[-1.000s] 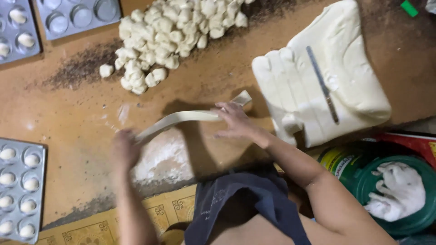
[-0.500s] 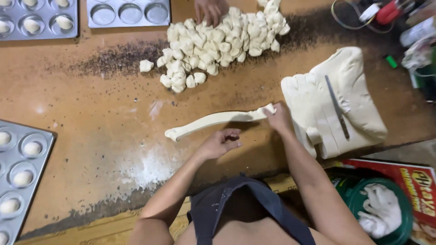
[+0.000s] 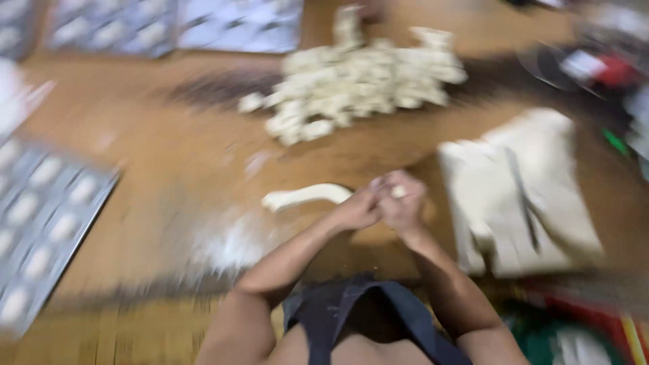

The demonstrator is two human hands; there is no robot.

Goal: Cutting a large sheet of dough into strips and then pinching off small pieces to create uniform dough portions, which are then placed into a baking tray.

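Note:
The frame is blurred by motion. My left hand (image 3: 356,209) and my right hand (image 3: 403,203) are together over the wooden table (image 3: 176,176), both closed on one end of a pale strip of dough (image 3: 304,196). The strip trails off to the left onto the table. A big slab of dough (image 3: 520,196) with a knife-like blade (image 3: 524,196) on it lies just right of my right hand. A heap of small cut dough pieces (image 3: 358,81) sits beyond my hands.
A metal baking tray (image 3: 47,223) with dough balls in its cups lies at the left edge. More trays (image 3: 169,27) stand at the far left. A patch of flour (image 3: 230,243) is spread left of my arms. Coloured items crowd the right edge.
My left hand moved right and joined my right hand at the strip's end. The visible dough strip is shorter. The camera swung, blurring the view.

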